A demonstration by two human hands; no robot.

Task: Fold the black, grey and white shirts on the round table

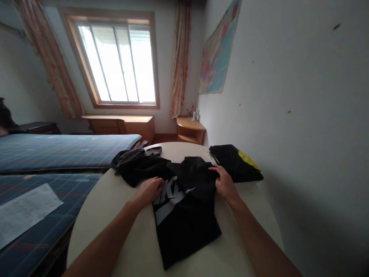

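Note:
A black T-shirt [190, 219] with a large grey logo print lies partly folded on the round cream table [129, 246]. At its left edge, beside the print, my left hand [150, 189] is closed on the fabric with curled fingers. My right hand [226, 185] grips the opposite edge near the upper part, its index finger stretched over the cloth and the others bent. The fingertips of both hands are partly hidden. Left of the shirt, touching it, is a crumpled dark garment [135, 161]. Behind my right hand lies a folded black garment with a yellow patch [236, 161].
A bed with a blue plaid mattress [72, 152] stands left of the table, with a paper sheet [29, 211] on its near part. The white wall [311, 154] runs close along the right. A wooden desk [135, 121] and corner shelf [190, 124] stand beyond.

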